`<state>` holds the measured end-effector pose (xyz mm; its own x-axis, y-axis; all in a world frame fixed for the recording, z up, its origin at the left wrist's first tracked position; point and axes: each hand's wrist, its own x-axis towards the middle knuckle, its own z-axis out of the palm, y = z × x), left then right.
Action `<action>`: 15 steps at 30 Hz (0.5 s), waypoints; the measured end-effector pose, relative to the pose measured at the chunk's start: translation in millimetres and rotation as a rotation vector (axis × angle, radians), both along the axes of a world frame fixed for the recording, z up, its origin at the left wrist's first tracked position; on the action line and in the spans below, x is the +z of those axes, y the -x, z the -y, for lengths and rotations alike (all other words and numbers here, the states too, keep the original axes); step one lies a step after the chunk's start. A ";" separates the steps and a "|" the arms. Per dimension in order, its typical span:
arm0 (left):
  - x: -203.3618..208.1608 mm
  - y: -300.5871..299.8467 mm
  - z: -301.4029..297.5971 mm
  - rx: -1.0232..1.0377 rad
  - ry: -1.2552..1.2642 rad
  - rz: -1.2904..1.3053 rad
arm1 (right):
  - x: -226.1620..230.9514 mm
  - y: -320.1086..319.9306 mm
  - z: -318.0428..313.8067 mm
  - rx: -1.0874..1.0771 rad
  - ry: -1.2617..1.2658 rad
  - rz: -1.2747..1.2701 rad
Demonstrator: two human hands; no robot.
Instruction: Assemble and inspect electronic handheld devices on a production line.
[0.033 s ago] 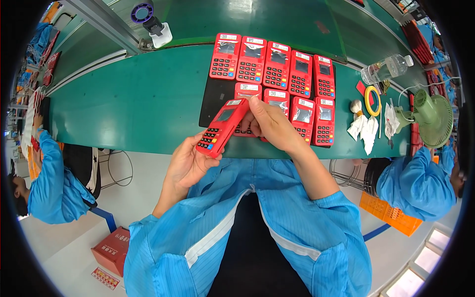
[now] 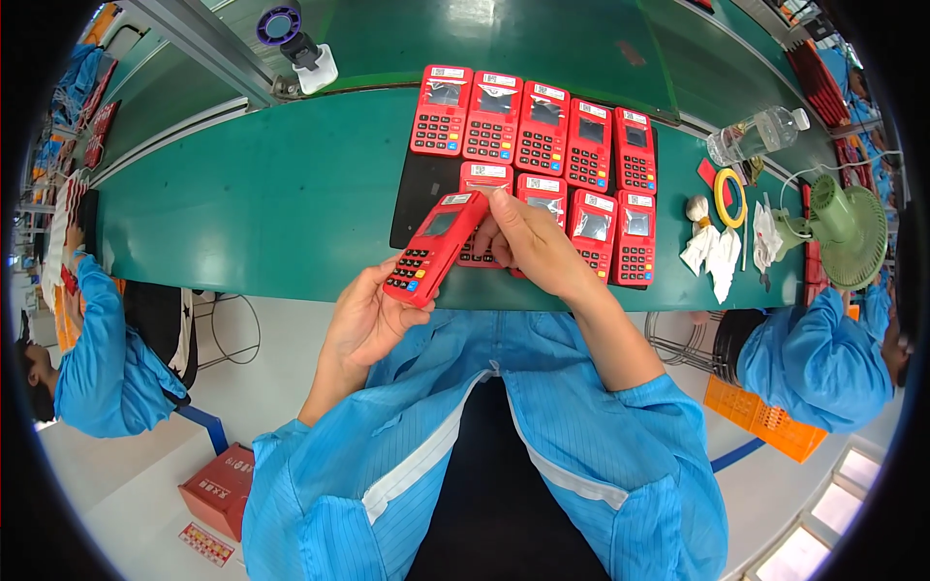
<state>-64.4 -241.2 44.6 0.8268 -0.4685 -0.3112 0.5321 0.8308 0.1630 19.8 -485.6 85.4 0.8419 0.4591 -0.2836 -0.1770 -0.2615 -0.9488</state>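
A red card payment terminal [image 2: 436,242] is tilted up in front of me, its small screen and keypad showing. My left hand [image 2: 373,312] is closed round its lower, keypad end. At its upper right corner, my right hand [image 2: 533,240] has the thumb pressed to the edge and the fingers curled in; part of the grip is hidden. Beyond lie two rows of similar red terminals [image 2: 541,126] on a black mat [image 2: 418,198], face up, with pale labels at their top ends. My right hand covers part of the nearer row.
The green table [image 2: 242,194] carries a clear plastic bottle [image 2: 760,136], a yellow tape roll [image 2: 719,197], white crumpled tissue [image 2: 722,261] and a green fan [image 2: 845,228] at the right. A purple-rimmed device [image 2: 279,26] stands far left. People in blue [image 2: 121,363] sit on both sides.
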 end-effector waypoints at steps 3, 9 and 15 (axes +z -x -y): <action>7.5 -3.5 0.3 0.057 -0.122 0.012 | 5.7 5.2 7.9 -0.069 -0.043 0.073; 7.8 -23.4 -7.5 0.068 -0.759 0.261 | 7.3 12.2 73.1 -0.472 -0.080 0.204; -12.9 -35.9 7.9 0.132 -1.709 0.753 | -36.0 26.9 163.8 -0.864 0.471 0.620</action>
<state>-28.5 -249.0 31.7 0.9962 -0.0145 0.0860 -0.0836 -0.4379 0.8951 -7.1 -649.3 49.4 0.8776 -0.3765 0.2968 -0.0077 -0.6301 -0.7765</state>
